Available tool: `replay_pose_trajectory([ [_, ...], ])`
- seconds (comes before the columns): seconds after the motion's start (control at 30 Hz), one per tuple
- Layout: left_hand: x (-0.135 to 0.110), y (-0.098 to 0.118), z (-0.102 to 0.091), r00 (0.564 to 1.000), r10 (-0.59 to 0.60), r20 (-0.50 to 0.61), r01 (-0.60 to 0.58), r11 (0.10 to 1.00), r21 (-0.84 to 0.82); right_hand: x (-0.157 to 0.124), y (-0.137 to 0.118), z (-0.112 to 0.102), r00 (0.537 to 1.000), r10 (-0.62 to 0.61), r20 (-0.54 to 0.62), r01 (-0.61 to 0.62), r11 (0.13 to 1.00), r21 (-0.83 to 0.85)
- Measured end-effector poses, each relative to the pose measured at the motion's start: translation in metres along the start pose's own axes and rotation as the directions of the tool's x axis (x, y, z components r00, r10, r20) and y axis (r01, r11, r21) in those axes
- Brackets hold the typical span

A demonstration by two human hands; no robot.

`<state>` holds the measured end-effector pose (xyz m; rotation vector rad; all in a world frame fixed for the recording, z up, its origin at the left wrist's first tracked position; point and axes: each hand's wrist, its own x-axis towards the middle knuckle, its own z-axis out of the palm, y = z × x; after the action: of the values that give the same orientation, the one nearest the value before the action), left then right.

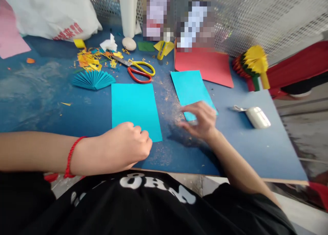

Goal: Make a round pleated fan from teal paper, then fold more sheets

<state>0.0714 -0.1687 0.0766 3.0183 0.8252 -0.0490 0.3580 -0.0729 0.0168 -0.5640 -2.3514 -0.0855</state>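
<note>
Two turquoise paper rectangles lie on the blue table (38,91). My left hand (123,147) rests curled, fingers closed, on the near edge of the left sheet (134,106), pinching or pressing its lower corner. My right hand (201,120) hovers, motion-blurred, over the near end of the right sheet (189,86), fingers bent downward and spread; I cannot make out whether it grips the paper. A red string bracelet (71,156) circles my left wrist.
A folded turquoise paper fan (93,79), yellow-and-red scissors (139,70), paper scraps (88,59), a red sheet (205,65), a multicoloured folded paper ornament (252,65), a white device (257,117), a white egg-shaped object (128,43) and a plastic bag (53,12) lie around. Mesh wall behind.
</note>
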Motion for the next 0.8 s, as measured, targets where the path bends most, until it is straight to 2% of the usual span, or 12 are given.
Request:
replay_pose_trajectory([
  [0.03,0.000,0.000,-0.001,0.998,-0.006,0.065,0.006,1.000,-0.001,0.010,-0.015,0.003,0.987,-0.087,0.135,0.072,0.991,0.116],
  [0.1,-0.001,-0.002,-0.001,0.988,0.000,0.155,0.001,1.000,-0.003,0.028,-0.043,0.006,0.893,-0.232,0.385,0.139,0.957,0.254],
  [0.17,-0.004,-0.005,0.000,0.986,0.004,0.167,-0.002,1.000,-0.011,0.041,-0.064,0.009,0.810,-0.302,0.503,0.211,0.950,0.231],
  [0.23,-0.009,-0.007,0.001,0.992,0.004,0.127,-0.001,1.000,-0.020,0.048,-0.075,0.012,0.774,-0.289,0.563,0.245,0.957,0.154],
  [0.33,-0.016,-0.010,0.005,0.999,-0.005,0.049,0.006,1.000,-0.008,0.050,-0.077,0.018,0.771,-0.230,0.594,0.235,0.969,0.069],
  [0.43,-0.023,-0.015,0.008,0.999,-0.018,-0.029,0.018,1.000,0.022,0.050,-0.075,0.020,0.797,-0.198,0.571,0.212,0.976,0.042],
  [0.5,-0.026,-0.018,0.009,0.999,-0.025,-0.039,0.026,0.999,0.022,0.051,-0.079,0.018,0.806,-0.182,0.563,0.200,0.979,0.030],
  [0.63,-0.028,-0.013,0.010,0.999,-0.022,-0.024,0.023,0.999,0.038,0.052,-0.090,0.009,0.799,-0.193,0.570,0.225,0.974,0.014],
  [0.8,-0.017,0.000,0.021,0.990,0.032,-0.138,-0.005,0.982,0.187,0.053,-0.091,0.006,0.774,-0.157,0.613,0.185,0.982,0.018],
])
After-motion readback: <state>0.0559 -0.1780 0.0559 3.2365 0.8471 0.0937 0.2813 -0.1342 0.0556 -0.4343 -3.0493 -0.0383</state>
